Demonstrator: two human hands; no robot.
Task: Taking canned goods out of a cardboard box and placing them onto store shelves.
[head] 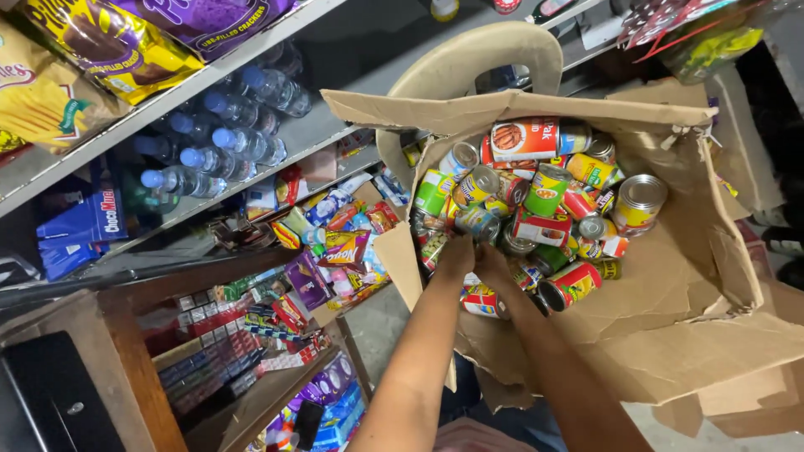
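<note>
From the head camera we look down on a torn cardboard box [670, 335] heaped with tin cans. Both of our arms reach into it from six o'clock. Our left hand [457, 254] and right hand [494, 266] sit side by side, touching, at the near edge of the can pile [536, 209]. The fingers are buried among the cans, so we cannot tell whether either hand is closed on a can or only feeling between them.

The cans lie every way: a red-labelled can [524, 138] on its side at twelve o'clock of the hands, a green can [548, 188] tilted just beyond them, a yellow-labelled can [639, 202] resting on the box wall at two o'clock, and a red-and-yellow can [569, 285] on its side at three o'clock, just beside our right wrist.

We judge the main risk to be the pile itself. It is loose, and pulling one can from low in it could send its neighbours rolling toward us, where the near box wall is ripped and sagging. A can might slip through that tear and drop to the floor.

At nine o'clock stand shelves with water bottles [226, 138] and snack packets [347, 243], near the box flap. A rolling can or a swung elbow could knock those packets off.
</note>
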